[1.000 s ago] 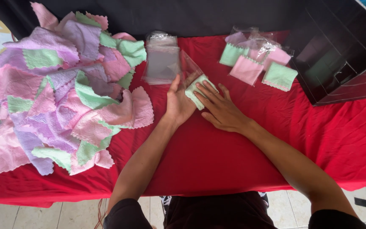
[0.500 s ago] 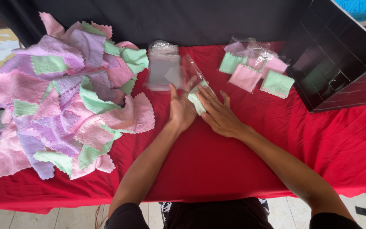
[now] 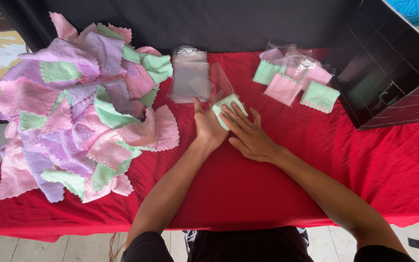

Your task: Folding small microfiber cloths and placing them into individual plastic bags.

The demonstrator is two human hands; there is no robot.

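Note:
A folded light-green cloth point(image 3: 225, 106) lies on the red tablecloth point(image 3: 277, 189), partly inside a clear plastic bag point(image 3: 217, 83) whose open end faces me. My left hand point(image 3: 208, 127) holds the cloth's near left edge with the thumb pointing up. My right hand point(image 3: 248, 133) lies flat, its fingertips pressing on the cloth from the right. Both hands touch each other around the cloth.
A large heap of pink, purple and green cloths point(image 3: 73, 111) covers the table's left. A stack of clear bags point(image 3: 188, 75) lies behind my hands. Several bagged folded cloths point(image 3: 294, 80) sit at the back right, next to a black box point(image 3: 389, 63).
The hands and cloth stay at the same spot; the green cloth has gone slightly deeper into the clear bag. The camera view shifted a little.

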